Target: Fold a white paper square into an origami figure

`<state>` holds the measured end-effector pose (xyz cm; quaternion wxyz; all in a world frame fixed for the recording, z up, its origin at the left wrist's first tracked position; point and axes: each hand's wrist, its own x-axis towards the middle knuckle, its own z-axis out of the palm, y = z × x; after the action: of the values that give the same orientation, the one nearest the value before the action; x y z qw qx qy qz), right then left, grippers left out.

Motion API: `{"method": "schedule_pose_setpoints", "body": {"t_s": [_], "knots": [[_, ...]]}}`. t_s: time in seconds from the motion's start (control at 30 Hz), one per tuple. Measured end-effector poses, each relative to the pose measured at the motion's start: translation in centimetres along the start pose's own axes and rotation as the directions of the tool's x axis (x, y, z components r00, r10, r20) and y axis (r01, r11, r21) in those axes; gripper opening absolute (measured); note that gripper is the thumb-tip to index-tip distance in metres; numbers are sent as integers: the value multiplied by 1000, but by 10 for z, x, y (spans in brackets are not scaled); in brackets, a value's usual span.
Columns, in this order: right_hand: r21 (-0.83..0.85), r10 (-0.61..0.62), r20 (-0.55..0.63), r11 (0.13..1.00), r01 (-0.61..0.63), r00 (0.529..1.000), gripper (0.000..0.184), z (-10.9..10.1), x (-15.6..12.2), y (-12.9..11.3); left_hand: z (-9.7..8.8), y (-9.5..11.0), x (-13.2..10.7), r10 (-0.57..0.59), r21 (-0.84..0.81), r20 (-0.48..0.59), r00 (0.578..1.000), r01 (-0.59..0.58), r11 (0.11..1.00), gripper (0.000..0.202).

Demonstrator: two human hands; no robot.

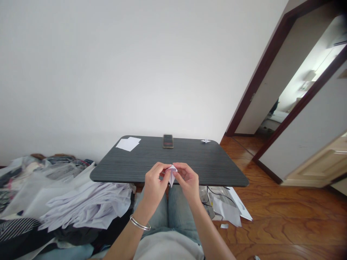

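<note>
A small piece of folded white paper is held up between my two hands, just above the near edge of the dark table. It has a pointed lower tip and creased faces. My left hand pinches its left side between thumb and fingers. On the other side, my right hand grips it with the thumb in front and fingertips at the top. White paper sheets lie at the table's far left. A small folded paper figure rests at the far right corner.
A dark rectangular object with a light border stands near the table's back edge. Piled clothes fill the left side. Papers and black cables lie on the wooden floor to the right, near a doorway.
</note>
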<state>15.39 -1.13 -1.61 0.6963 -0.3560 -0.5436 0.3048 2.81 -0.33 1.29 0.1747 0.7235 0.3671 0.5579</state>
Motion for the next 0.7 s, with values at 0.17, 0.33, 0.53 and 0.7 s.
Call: {"method": "schedule_pose_setpoints", "body": {"t_s": [0.17,0.33,0.53,0.7], "knots": [[143,139,40,979,-143,989,19,0,2,1,0,-1,2,-104,-122,59,993,111,986,9],[193,163,29,967,-166,986,16,-2,4,-2,-7,-9,6,-106,-416,263,959,211,885,24],[203,214,23,956,-214,977,17,-2,5,-7,-11,-20,11,-150,-569,352,924,339,749,30],[200,198,32,959,-201,980,17,-1,5,-5,-8,-22,11,-181,-586,355,917,369,721,29]]}}
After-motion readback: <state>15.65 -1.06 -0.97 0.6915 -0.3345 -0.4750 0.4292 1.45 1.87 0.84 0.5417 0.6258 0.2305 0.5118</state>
